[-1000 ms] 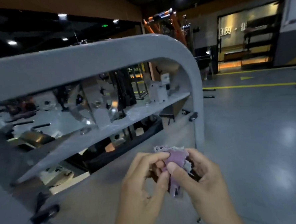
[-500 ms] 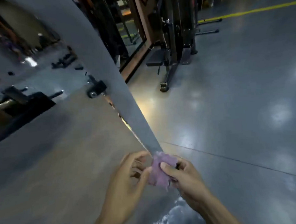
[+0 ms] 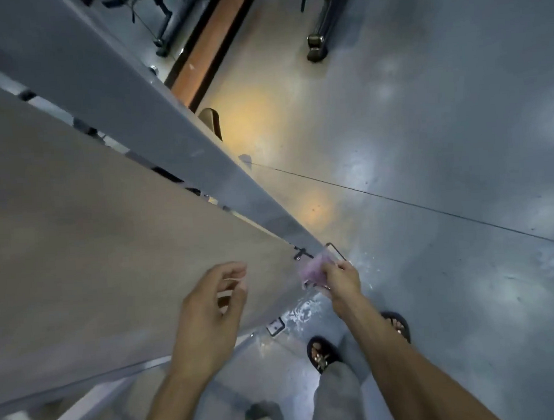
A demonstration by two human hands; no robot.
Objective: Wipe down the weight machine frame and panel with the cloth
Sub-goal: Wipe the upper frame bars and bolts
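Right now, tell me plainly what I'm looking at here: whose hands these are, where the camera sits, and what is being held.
There is no robot here. A person wears a camera on the head, so this single view looks steeply down past their own arms to the floor and their sandalled feet.

The big flat surface on the left is the weight machine's panel. The grey bar slanting along its edge is part of the machine's frame.

The right hand grips a small purple cloth low down, where the frame and panel meet; whether it actually touches them is unclear. The left hand holds nothing; it hovers in front of the panel with fingers loosely curled.

The floor near the feet looks shiny, possibly wet. Other gym equipment stands at the top of the picture.
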